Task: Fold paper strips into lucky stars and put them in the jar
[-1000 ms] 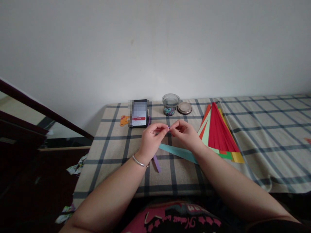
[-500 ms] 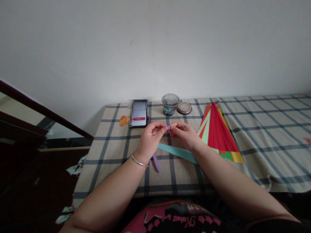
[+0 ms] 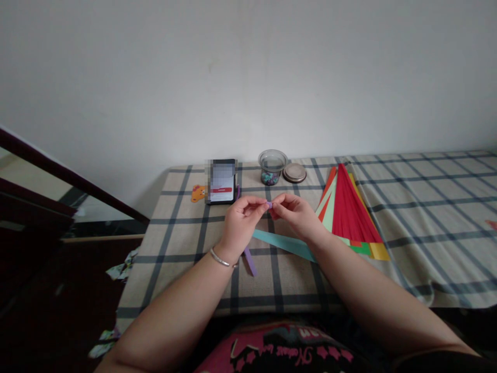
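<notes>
My left hand (image 3: 243, 220) and my right hand (image 3: 294, 215) meet above the checked cloth, fingertips pinched together on a small folded piece of a purple paper strip (image 3: 268, 205). The strip's loose end (image 3: 249, 262) trails down below my left wrist, which wears a silver bangle. A teal paper strip (image 3: 283, 244) lies on the cloth under my right wrist. Both hands are closed in a pinch.
A fan of red, green, orange and yellow paper strips (image 3: 347, 212) lies to the right. Behind the hands stand a phone (image 3: 222, 182), a clear jar with small coloured pieces (image 3: 272, 167) and its lid (image 3: 294, 172). The table's left edge (image 3: 142, 248) drops to a dark floor.
Both hands have drawn closer together and risen slightly; the purple piece between the fingertips now looks more compact. Everything else on the cloth is where it was.
</notes>
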A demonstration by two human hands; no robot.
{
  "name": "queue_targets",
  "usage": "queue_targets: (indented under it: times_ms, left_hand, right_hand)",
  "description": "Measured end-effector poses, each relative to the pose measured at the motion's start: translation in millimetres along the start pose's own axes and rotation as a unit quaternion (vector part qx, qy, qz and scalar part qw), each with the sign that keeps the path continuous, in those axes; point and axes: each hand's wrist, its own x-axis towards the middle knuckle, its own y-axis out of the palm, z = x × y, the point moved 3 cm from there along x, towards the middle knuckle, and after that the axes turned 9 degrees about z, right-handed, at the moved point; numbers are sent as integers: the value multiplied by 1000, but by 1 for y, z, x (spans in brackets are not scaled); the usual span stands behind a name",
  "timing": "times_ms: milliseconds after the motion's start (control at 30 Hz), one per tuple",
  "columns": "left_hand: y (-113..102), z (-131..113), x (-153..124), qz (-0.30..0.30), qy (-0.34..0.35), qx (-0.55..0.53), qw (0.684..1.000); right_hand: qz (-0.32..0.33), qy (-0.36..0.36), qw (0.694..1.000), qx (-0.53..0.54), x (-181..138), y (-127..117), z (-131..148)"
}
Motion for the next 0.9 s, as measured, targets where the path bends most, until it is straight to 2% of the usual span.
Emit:
queue_targets:
  times_ms: [267, 600, 700, 900]
  left_hand:
    - [1, 0, -1, 3, 5, 8, 1000]
    - [1, -4, -2, 14, 31, 60, 998]
    - [1, -1, -1, 13, 17, 44, 999]
    - [0, 3, -1, -6, -9, -7, 1000]
  right_hand:
    - [-20, -6, 999, -35, -1, 1, 4]
    - [-52, -53, 989, -126, -5, 1, 6]
    - [-48, -45, 993, -97, -4, 0, 5]
    - [-25, 18, 999, 31, -3, 1, 2]
